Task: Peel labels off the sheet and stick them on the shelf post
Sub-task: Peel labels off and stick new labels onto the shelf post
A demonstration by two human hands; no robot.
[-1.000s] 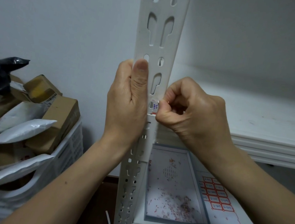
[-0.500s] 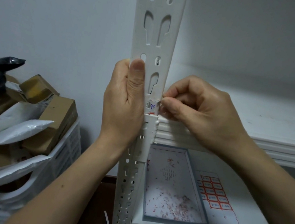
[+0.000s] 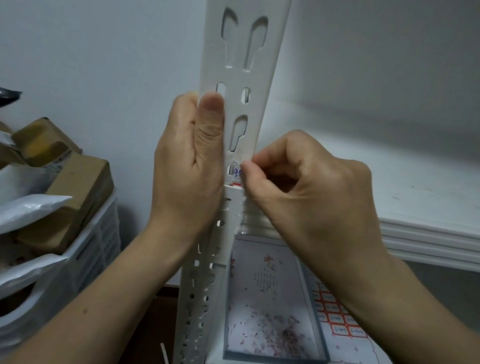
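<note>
Head view: your left hand (image 3: 188, 172) grips the shelf post (image 3: 243, 46), your right hand (image 3: 309, 196) pinches one label (image 3: 235, 172) on it; the sheet (image 3: 357, 352) at 5 o'clock holds more.

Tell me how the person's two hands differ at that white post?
The left hand grips the shelf post, thumb lying straight up its front; the right hand is curled, fingertips pinching at the small label on the post's right edge. The left hand reaches higher on the post; the right hand sits lower, in front of the shelf board. Both are bare and touch the post.
</note>
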